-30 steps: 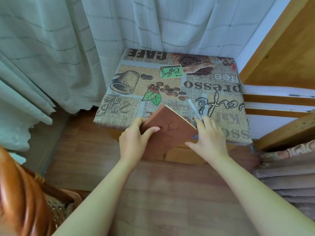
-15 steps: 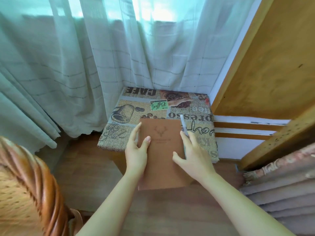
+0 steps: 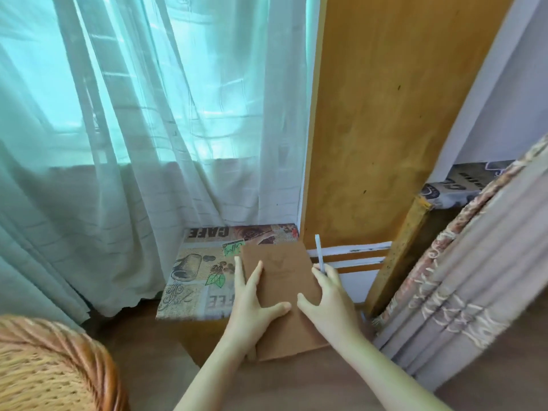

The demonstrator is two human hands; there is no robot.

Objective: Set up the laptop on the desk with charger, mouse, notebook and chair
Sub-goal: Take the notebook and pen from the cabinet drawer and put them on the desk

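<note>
A brown notebook point(image 3: 283, 280) with an embossed deer head on its cover is held up between both hands, above the front of a low stool. My left hand point(image 3: 252, 310) grips its left edge, thumb across the cover. My right hand point(image 3: 329, 298) holds its right edge and also pinches a white pen point(image 3: 319, 253) that sticks up past the fingers. The wicker chair point(image 3: 53, 363) shows its woven back at the bottom left. No laptop, charger or mouse is in view.
The stool's coffee-print cushion point(image 3: 198, 271) sits in the corner below sheer curtains point(image 3: 148, 129). A tall orange wooden panel point(image 3: 379, 114) stands to the right, then a striped patterned fabric point(image 3: 462, 280) at the far right. Brown wooden floor point(image 3: 154, 351) lies beneath.
Both hands have lifted the notebook off the cushion and turned it flat, cover up. The view has tilted upward, showing more curtain and the wooden panel.
</note>
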